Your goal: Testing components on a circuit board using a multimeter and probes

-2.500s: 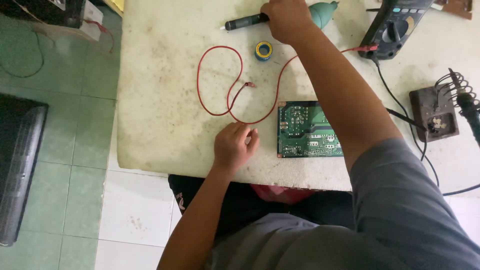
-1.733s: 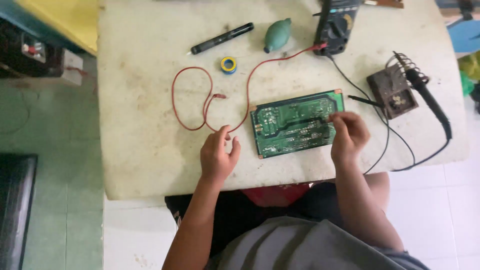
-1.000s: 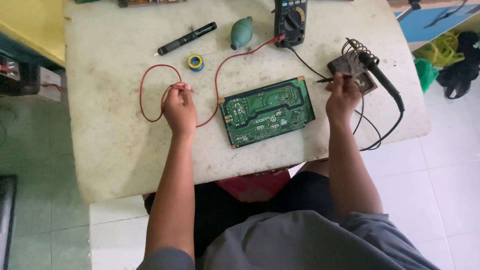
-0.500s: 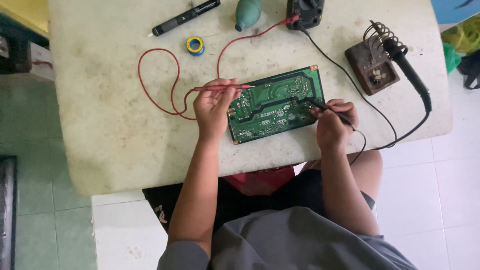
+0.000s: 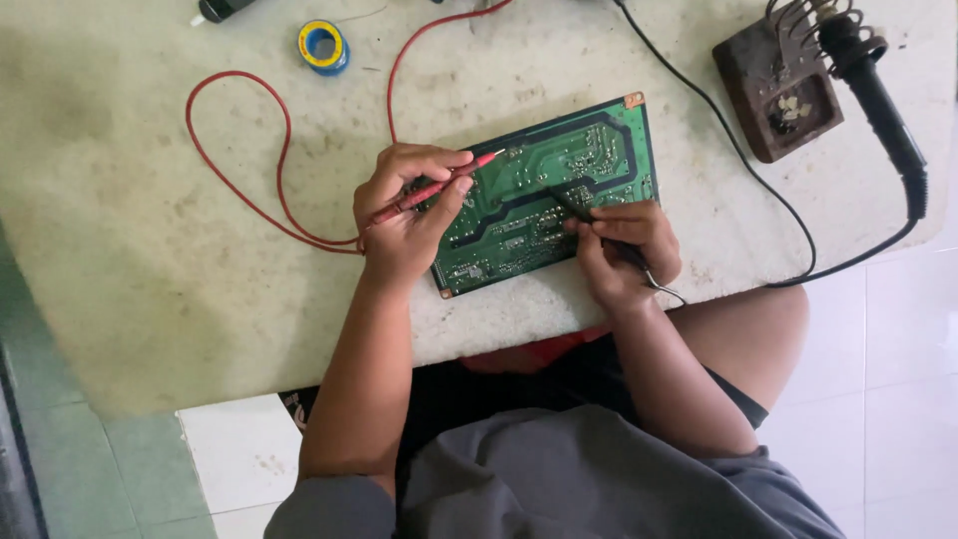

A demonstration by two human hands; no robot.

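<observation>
Stained table (image 5: 150, 250): our left hand (image 5: 404, 220) pinches the red probe (image 5: 434, 188), right hand (image 5: 624, 250) the black probe (image 5: 574, 205), on a stiff, fragile-looking circuit board (image 5: 539, 200); we'd grab its edges.

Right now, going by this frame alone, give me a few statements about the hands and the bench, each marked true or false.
1. The left hand holds a red probe. True.
2. The right hand holds a screwdriver. False: it holds a black probe.
3. Both probe tips meet the green circuit board. True.
4. The soldering iron lies on the board. False: it sits in its stand, apart.
5. The tape roll is yellow and blue. True.
</observation>
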